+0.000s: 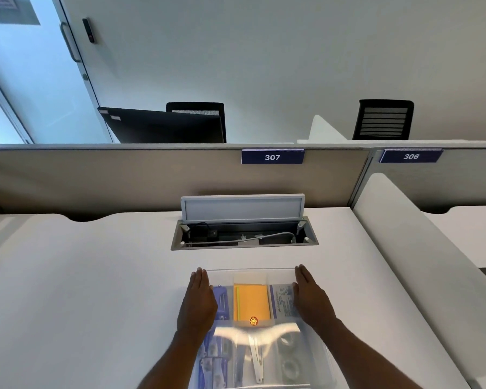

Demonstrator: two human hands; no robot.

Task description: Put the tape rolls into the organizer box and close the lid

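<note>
Office cubicle w/ white desk [96, 290]; beige partition behind it carries number plates 307 [272, 157] and 306 [410, 156]. Landmark: clear plastic organizer box [260, 357], sitting at the near-centre edge of the desk. Its translucent lid [251, 276] lies flat over the compartments, glare band across the middle; whether it is latched cannot be told.

Left hand [198, 301]: flat, fingers together and extended, palm down on the lid along the box's left side. Right hand [312, 297]: same pose, pressed on the lid along the box's right side. Neither hand grips anything.

Contents seen thru lid: two tape rolls [288, 353] in the box's near-right compartment, one behind the other; orange pad [251, 303] in the far-centre compartment w/ a small round orange-red item [253, 321] at its near end; blue-purple items [220, 300] at the box's left; printed packet [282, 300] at far right; white strips [256, 360] near centre.

Beyond the box: open cable tray [244, 237] set into the desk, flap raised, cables inside. Past the partition: dark monitor back [163, 126] and two black chairs [383, 119].
</note>
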